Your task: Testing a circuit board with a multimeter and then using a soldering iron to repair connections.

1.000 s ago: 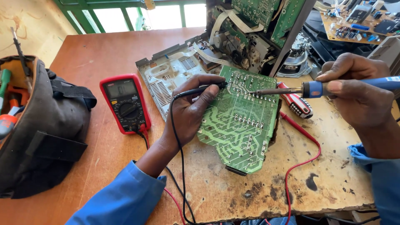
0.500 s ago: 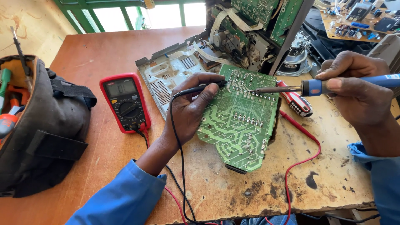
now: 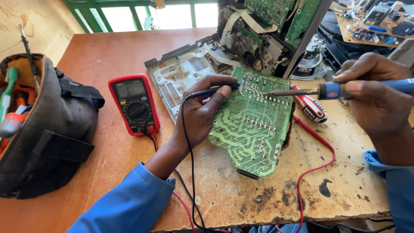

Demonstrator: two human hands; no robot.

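Sitting well to the left of both hands, a dark tool bag [image 3: 41,129] gapes open at the counter [image 3: 241,194] edge, its screwdriver handles [image 3: 8,112] sticking up where they could be reached. Nearer, just left of the left hand [image 3: 202,114], a red multimeter [image 3: 134,105] lies face up with its screen turned toward the person, so it can be read at a glance; its black lead runs down past the wrist and its red lead [image 3: 317,153] loops across the counter below the right hand [image 3: 375,99]. The left hand is curled shut on the black probe [image 3: 213,89], pinching it between thumb and fingers like a pen, with the palm resting on the edge of the green circuit board [image 3: 252,123], likely to steady both. The board lies solder side up between the two hands, propped on a grey metal chassis [image 3: 181,80] behind the left hand, which tilts its tracks toward the eye. The probe tip and the metal tip of the soldering iron [image 3: 327,90] meet near the board's upper row of joints, close together but whether either touches I cannot tell. The right hand is closed around the iron's blue handle, held level and well back from the hot end. A red-and-white screwdriver [image 3: 310,108] lies just under the iron's shaft, and more opened electronics [image 3: 276,26] stand beyond the board.
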